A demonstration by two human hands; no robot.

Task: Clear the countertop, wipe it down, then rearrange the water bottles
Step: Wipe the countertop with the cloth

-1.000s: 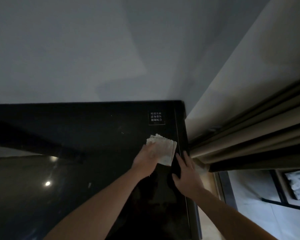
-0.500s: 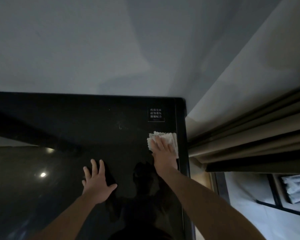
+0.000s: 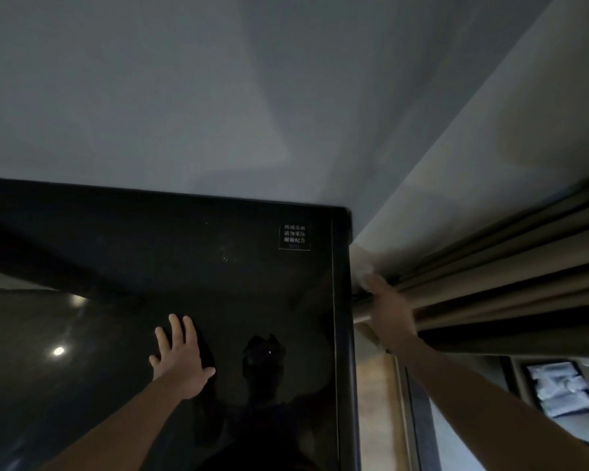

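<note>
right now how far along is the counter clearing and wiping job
Cleared: the black glass countertop shows nothing standing on it, only a small sticker. In hand: the left hand rests flat on the glass while the right hand reaches past the edge by the curtain, apparently holding the white cloth, which is blurred. Left: a faint smudge remains, and no water bottles are in view.

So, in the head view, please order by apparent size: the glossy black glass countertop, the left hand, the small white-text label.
1. Glossy black glass countertop, largest.
2. Left hand.
3. Small white-text label, though it lies farther away.
</note>
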